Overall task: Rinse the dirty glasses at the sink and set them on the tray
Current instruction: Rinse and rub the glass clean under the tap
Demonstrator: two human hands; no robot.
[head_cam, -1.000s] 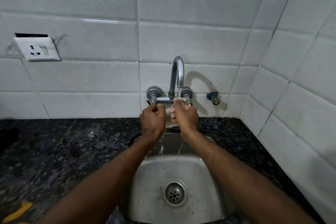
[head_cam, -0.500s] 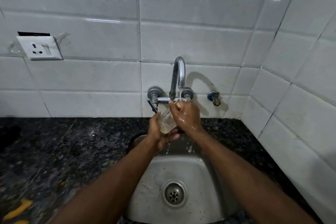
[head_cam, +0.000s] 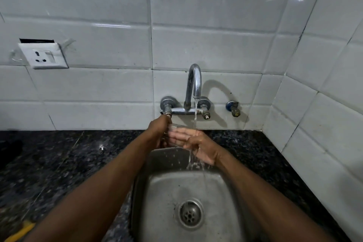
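Observation:
A clear drinking glass [head_cam: 173, 132] lies tilted on its side between my hands, over the back of the steel sink [head_cam: 163, 198]. My left hand [head_cam: 159, 128] grips its base end. My right hand [head_cam: 198, 145] has its fingers reaching into or around the glass's mouth; which, I cannot tell. Water runs from the chrome tap [head_cam: 194, 84] in a thin stream onto my right hand and splashes into the basin. No tray is in view.
Black speckled stone counter [head_cam: 64, 163] flanks the sink on both sides. White tiled walls rise behind and at the right. A wall socket [head_cam: 44, 56] sits at the left. A small blue-capped valve [head_cam: 232, 107] is right of the tap. Something yellow [head_cam: 19, 233] lies at the bottom left edge.
Both hands dropped lower with the glass, away from the tap handles. The glass tipped onto its side. A steady water stream now runs from the spout over my right hand.

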